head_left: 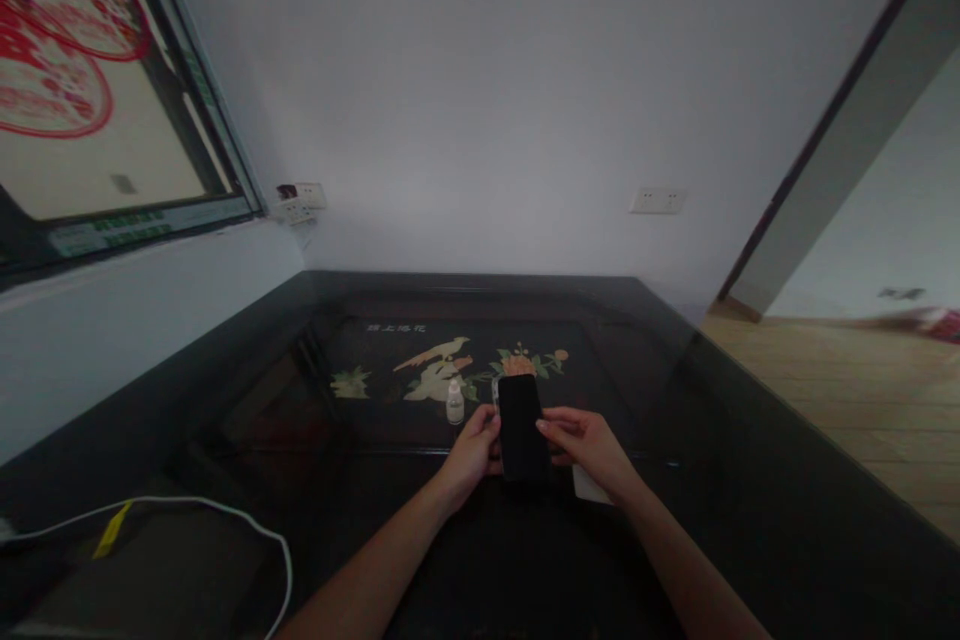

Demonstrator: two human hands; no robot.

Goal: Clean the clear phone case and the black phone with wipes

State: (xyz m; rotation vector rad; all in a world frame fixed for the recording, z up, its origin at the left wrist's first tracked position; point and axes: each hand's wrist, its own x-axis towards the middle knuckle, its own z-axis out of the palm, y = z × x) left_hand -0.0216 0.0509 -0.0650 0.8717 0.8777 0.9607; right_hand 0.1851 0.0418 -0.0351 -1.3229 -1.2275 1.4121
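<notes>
A black smartphone (pixel 523 430) is held upright between my two hands, above the dark table. Along its left edge shows a thin clear strip, perhaps a case or film; I cannot tell which. My left hand (pixel 474 450) grips the phone's left side, thumb in front and fingers behind. On the other side my right hand (pixel 583 442) pinches the right edge. Just left of the phone stands a small white bottle (pixel 454 402) on the table. A flat white item (pixel 590 486) lies partly hidden beneath my right hand.
The glossy dark table (pixel 750 480) bears a bird-and-flower picture (pixel 439 375). A white cable (pixel 217 505) with a yellow tag (pixel 112 530) curves over the left front. Behind are a wall with sockets (pixel 658 201) and, at left, a window (pixel 112 150).
</notes>
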